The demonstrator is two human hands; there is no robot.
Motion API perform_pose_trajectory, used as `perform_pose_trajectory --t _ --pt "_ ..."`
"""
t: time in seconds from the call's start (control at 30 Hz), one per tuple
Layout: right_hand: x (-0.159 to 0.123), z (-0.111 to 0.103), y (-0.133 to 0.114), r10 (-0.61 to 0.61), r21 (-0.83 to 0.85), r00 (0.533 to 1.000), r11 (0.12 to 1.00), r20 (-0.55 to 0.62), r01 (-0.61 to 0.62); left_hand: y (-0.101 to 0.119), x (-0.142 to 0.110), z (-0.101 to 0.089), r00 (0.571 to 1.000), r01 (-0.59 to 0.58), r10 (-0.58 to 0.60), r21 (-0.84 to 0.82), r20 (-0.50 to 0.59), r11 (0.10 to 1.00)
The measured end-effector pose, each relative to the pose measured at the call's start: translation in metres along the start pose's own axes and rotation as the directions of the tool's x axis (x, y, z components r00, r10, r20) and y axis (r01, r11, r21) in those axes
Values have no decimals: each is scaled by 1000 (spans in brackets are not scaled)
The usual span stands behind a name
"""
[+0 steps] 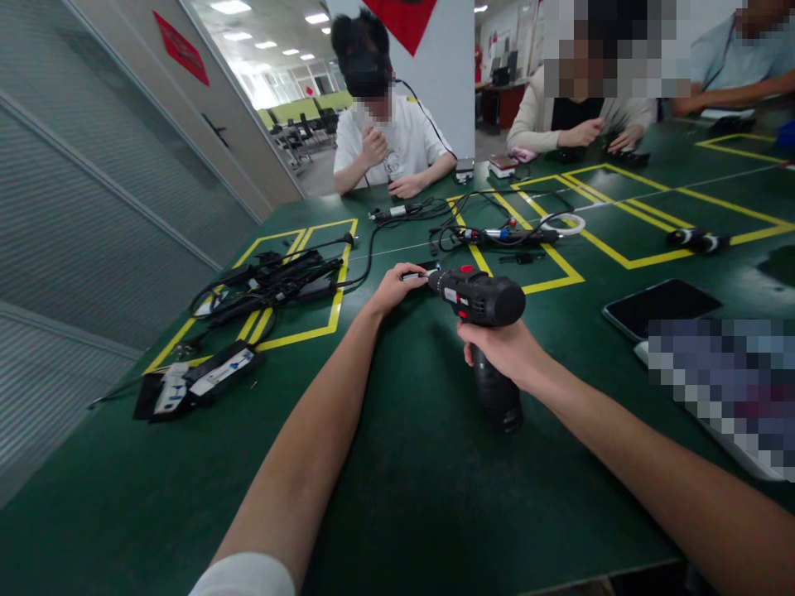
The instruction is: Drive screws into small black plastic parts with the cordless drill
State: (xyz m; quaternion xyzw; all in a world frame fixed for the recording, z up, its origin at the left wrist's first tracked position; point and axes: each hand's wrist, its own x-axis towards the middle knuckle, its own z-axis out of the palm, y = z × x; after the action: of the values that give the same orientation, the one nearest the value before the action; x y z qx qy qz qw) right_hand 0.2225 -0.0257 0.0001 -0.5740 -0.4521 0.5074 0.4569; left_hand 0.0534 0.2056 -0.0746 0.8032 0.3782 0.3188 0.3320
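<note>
My right hand (503,352) is wrapped round the handle of a black cordless drill (484,296) with red details, its chuck facing forward and left. In front of the chuck, the fingers of my left hand (396,288) are closed low over the table. They are at a small flat dark piece (428,266) with a light edge, right by the drill's tip. What exactly they pinch is too small to make out, and the bit's end is partly hidden by the fingers.
The green table (410,497) has yellow tape outlines. Black cables (279,277) lie left, near printed packets (224,368). Further tools with cables (497,235) lie ahead, with a white ring (568,223). A phone (662,306) lies right. People sit across the table.
</note>
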Motion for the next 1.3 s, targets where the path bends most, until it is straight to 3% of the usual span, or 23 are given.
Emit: perform_pose_trajectory --t 0.8,1.3 --pt "2 -2 1 23 78 1000 997 -2 -23 -1 0 1 1000 -5 5 -13 -13 1000" --pt "3 -4 2 29 41 1000 999 2 -29 2 -2 0 1000 -8 8 1 -9 1000"
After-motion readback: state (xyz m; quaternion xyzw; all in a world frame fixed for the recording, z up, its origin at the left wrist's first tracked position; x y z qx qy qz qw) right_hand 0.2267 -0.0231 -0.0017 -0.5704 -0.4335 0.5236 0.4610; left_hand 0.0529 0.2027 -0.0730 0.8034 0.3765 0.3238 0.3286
